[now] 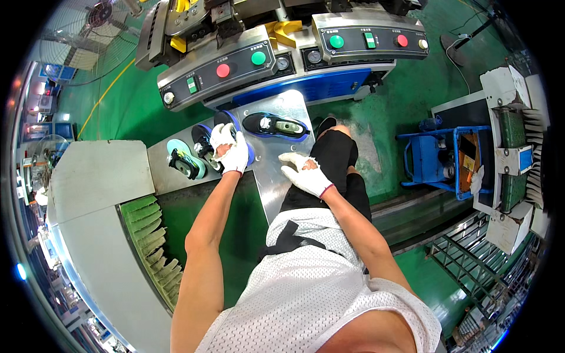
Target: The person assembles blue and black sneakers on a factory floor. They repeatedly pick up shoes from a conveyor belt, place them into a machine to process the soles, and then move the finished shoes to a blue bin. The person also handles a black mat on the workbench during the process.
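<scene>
My left hand (pixel 231 150), in a white glove, is on a black shoe (pixel 223 119) with a blue sole, fingers curled over its heel end; the glove hides much of the shoe. Just left of it stands another black shoe (pixel 202 136), and farther left a turquoise shoe (pixel 185 159) with black parts. A black shoe (pixel 275 125) with a pale insert in its opening lies crosswise on the metal table (pixel 275 176). My right hand (pixel 305 172), also in a white glove, hovers over the table's right edge with thumb and fingers apart, holding nothing.
Ahead stands a machine with two button panels (pixel 220 72) (pixel 371 40) and a blue front (pixel 306 88). A grey conveyor housing with green-white strip curtains (pixel 150 247) is at left. On the right are a blue cart (pixel 426 157) and another curtained machine (pixel 512 153).
</scene>
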A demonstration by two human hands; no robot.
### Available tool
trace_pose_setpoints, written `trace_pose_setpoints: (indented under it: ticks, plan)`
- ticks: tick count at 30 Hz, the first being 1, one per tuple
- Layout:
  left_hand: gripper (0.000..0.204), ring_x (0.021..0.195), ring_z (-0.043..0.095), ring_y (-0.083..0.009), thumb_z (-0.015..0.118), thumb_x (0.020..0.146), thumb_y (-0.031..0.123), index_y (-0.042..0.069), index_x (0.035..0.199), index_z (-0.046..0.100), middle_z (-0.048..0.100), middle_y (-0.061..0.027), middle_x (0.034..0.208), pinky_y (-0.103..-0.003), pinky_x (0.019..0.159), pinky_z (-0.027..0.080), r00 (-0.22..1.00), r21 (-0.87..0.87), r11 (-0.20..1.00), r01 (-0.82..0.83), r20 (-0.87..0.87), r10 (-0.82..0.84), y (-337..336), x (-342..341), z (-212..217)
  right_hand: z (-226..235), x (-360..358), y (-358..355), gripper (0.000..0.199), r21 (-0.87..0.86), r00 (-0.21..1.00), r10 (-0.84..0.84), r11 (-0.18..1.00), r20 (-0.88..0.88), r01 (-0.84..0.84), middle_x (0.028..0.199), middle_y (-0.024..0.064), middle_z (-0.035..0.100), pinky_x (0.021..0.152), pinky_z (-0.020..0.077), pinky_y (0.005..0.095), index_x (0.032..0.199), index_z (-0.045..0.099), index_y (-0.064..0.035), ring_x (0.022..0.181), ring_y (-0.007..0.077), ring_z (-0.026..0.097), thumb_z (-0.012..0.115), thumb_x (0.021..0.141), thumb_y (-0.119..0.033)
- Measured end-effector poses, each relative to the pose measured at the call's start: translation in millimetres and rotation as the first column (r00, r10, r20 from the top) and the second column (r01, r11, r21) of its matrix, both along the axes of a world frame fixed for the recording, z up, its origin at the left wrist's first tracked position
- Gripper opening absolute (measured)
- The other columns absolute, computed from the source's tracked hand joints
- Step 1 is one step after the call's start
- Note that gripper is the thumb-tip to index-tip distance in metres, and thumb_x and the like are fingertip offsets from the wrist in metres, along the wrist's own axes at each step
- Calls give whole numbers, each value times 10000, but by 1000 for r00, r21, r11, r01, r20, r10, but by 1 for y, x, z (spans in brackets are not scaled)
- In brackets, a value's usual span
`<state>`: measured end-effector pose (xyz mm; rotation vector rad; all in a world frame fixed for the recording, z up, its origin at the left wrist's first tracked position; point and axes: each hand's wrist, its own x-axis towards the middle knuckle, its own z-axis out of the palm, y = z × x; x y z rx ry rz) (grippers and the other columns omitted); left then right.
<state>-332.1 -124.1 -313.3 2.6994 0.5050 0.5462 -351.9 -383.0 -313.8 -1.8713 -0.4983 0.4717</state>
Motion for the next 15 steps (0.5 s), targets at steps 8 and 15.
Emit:
trace_pose_setpoints:
  ticks: [8, 15]
  plan:
    - [348, 1243, 489, -407, 675, 861, 206, 60, 1177, 658, 549, -212, 1302, -506, 1064, 395, 1000, 13, 1000, -8, 6, 8, 1, 0, -4, 0, 0, 0, 393, 50, 999, 9, 999, -51, -6, 1243, 166, 696, 973, 529, 358, 1278, 648, -19, 1112, 284, 692, 645, 945, -227]
    - [363, 1245, 489, -403, 682, 855, 202, 55, 1186, 657, 548, -211, 1307, -507, 1071, 392, 1000, -2, 1000, -3, 25, 3, 4, 0, -7, 5, 1, 0, 399, 0, 1000, 21, 1000, -4, -21, 1249, 165, 692, 978, 527, 362, 1286, 643, -19, 1119, 282, 690, 644, 942, -221]
